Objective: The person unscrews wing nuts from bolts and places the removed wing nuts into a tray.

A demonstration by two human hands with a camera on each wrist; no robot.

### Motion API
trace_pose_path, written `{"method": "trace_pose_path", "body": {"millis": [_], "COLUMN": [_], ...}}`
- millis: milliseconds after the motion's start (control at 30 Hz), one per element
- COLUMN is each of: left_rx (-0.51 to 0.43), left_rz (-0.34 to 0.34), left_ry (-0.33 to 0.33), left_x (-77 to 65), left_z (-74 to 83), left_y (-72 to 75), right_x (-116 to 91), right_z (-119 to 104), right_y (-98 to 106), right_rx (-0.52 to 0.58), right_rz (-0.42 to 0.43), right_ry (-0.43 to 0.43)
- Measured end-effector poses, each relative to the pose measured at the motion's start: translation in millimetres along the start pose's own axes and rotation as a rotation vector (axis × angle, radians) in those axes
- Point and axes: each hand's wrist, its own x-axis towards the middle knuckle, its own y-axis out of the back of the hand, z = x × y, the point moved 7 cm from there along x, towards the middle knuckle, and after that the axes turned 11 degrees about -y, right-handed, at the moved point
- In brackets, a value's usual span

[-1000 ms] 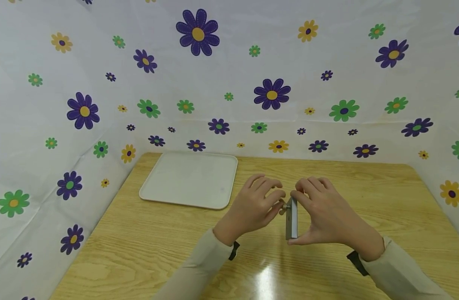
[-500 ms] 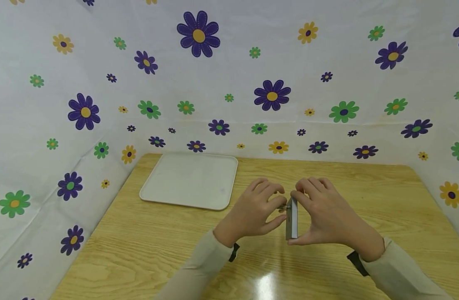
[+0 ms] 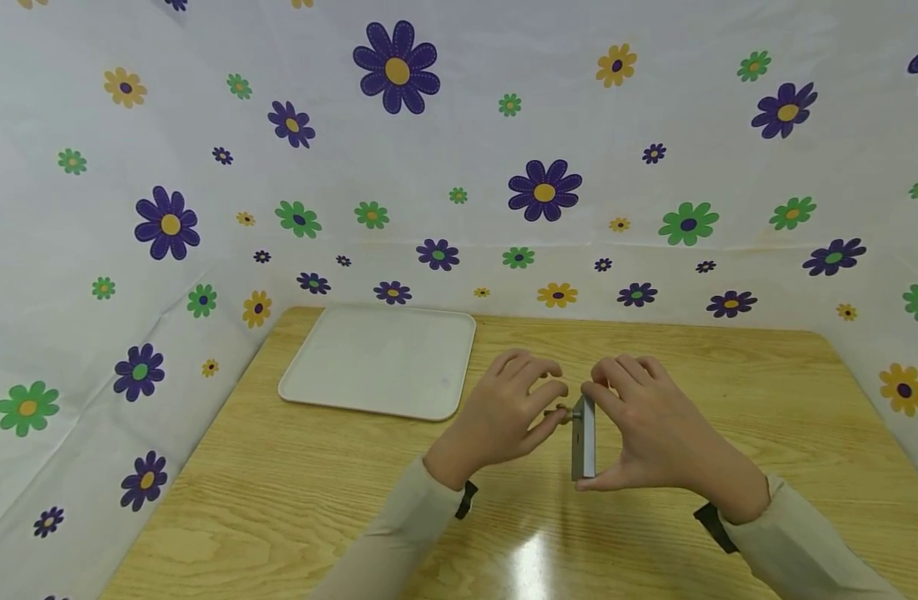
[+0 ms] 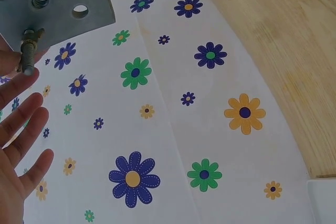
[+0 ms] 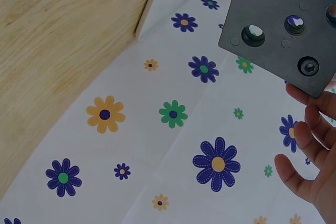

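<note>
A flat grey metal plate [image 3: 583, 442] with several holes stands on edge above the table, gripped at its top and bottom edges by my right hand [image 3: 649, 425]. A threaded bolt [image 4: 28, 59] passes through one corner, carrying a brass-coloured wing nut [image 4: 34, 34]. On the plate's other face, the bolt's socket head [image 5: 310, 66] sits in a recess. The thumb and index finger of my left hand [image 3: 499, 417] pinch the wing nut, and its other fingers curve loosely away. Part of the wing nut is hidden by the fingers.
A white rectangular tray [image 3: 379, 358] lies on the wooden table [image 3: 278, 492], left of my hands near the back edge. A white cloth [image 3: 459, 125] printed with flowers hangs behind the table and along its sides.
My left fingers have shifted around the wing nut, the thumb moving down toward me and then back up. My right hand and the plate have stayed in place.
</note>
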Motion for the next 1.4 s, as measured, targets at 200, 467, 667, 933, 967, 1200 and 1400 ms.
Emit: {"method": "trace_pose_path", "body": {"millis": [200, 467, 667, 933, 967, 1200, 1400], "left_rx": [0.013, -0.002, -0.043, -0.077, -0.077, -0.057, -0.03], "left_rz": [0.012, 0.075, 0.024, -0.035, -0.037, -0.032, -0.019], "left_ry": [0.006, -0.065, -0.055, -0.036, -0.037, -0.03, -0.024], "left_x": [0.1, 0.1, -0.2, -1.8, -1.7, -0.5, -0.1], "left_z": [-1.7, 2.5, 4.2, 5.3, 5.2, 2.0, 0.0], "left_y": [-1.4, 4.5, 2.3, -4.1, -4.2, -1.4, 0.3], "right_x": [-0.1, 0.2, 0.1, -0.2, -0.2, -0.1, -0.1], "right_z": [-0.3, 0.0, -0.1, 0.2, 0.2, -0.4, -0.7], "right_y": [-1.1, -1.4, -1.6, -1.6, -1.7, -1.4, -1.3], "right_rx": [-0.006, 0.004, -0.002, 0.0, 0.0, -0.003, -0.006], "right_rz": [-0.001, 0.009, 0.007, -0.002, -0.003, 0.001, 0.0], "right_ry": [0.006, 0.006, 0.006, -0.001, -0.001, 0.005, 0.007]}}
